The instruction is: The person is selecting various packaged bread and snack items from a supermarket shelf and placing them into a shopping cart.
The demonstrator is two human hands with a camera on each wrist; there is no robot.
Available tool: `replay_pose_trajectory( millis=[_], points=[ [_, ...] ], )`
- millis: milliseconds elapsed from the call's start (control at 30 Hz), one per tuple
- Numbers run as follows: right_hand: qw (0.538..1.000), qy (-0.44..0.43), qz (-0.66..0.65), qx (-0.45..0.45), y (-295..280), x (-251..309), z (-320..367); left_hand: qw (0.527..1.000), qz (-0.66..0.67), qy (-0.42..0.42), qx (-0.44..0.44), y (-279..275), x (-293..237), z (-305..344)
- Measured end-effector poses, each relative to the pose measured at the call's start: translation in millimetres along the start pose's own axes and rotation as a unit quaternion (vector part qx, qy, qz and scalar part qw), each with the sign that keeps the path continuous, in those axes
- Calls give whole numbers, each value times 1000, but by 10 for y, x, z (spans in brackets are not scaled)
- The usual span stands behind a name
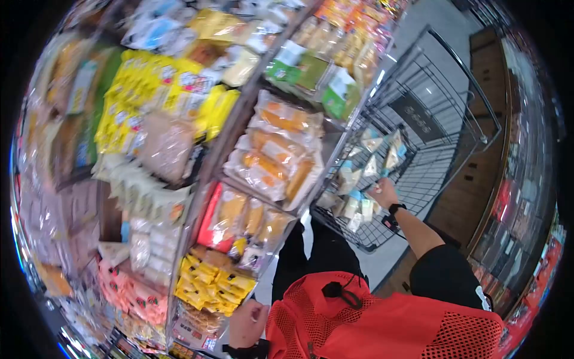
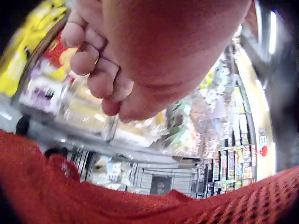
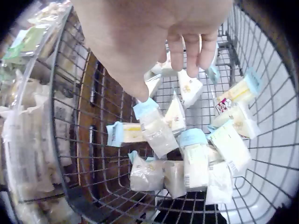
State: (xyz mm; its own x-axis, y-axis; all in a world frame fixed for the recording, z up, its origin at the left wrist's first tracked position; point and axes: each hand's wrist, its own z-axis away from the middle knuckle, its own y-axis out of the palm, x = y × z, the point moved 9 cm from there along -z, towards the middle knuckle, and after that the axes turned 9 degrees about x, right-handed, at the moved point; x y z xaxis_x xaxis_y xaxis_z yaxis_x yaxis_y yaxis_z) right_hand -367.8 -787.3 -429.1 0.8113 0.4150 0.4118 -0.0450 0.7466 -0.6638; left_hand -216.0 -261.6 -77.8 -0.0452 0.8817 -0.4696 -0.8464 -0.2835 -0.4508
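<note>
Right hand (image 1: 385, 192) is down inside a black wire-mesh shopping cart (image 3: 77, 201). Thumb and fingers are spread wide with a gap between; fingers hang over the packs. Cannot tell if fingertips touch a pack behind them.

Cart carries white triangular sandwich packs (image 3: 159, 135), film-wrapped with light blue ends. Most are bunched toward the cart's near edge, by the person's legs, leaning on and overlapping each other. One pack with a yellow filling (image 3: 238, 95) lies tilted by the right wire wall in the right-wrist view; another pale pack with a blue end (image 3: 125, 134) lies on its side toward the left wall. More packs are partly hidden behind the fingers.

Dark rectangular sign plate with pale characters (image 1: 417, 116) is on the cart, beyond the packs.

Left hand (image 1: 248, 324) is low beside the body, fingers loosely curled inward, palm bare. It is near the front edge of a grey-framed display shelf (image 1: 216, 133), just beside small bright yellow packets (image 1: 212, 284). Farther along that edge, a tray corner holds clear-wrapped golden bread rolls (image 1: 275, 149).

Person wears a red mesh-panelled vest (image 1: 382, 317).
</note>
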Motion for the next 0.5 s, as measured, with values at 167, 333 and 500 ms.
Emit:
replay_pose_trajectory(
  millis=[167, 333, 500],
  points=[
    [996, -14, -44, 71, 422, -167, -419, 992, 44, -34, 112, 1003, -62, -499],
    [975, 67, -121, 173, 1324, 110, -867, 994, 48, -75, 58, 1069, 98, -706],
    [968, 123, -185, 119, 1534, -182, -939, 991, 52, -110, 54, 1054, -11, -709]
  ],
)
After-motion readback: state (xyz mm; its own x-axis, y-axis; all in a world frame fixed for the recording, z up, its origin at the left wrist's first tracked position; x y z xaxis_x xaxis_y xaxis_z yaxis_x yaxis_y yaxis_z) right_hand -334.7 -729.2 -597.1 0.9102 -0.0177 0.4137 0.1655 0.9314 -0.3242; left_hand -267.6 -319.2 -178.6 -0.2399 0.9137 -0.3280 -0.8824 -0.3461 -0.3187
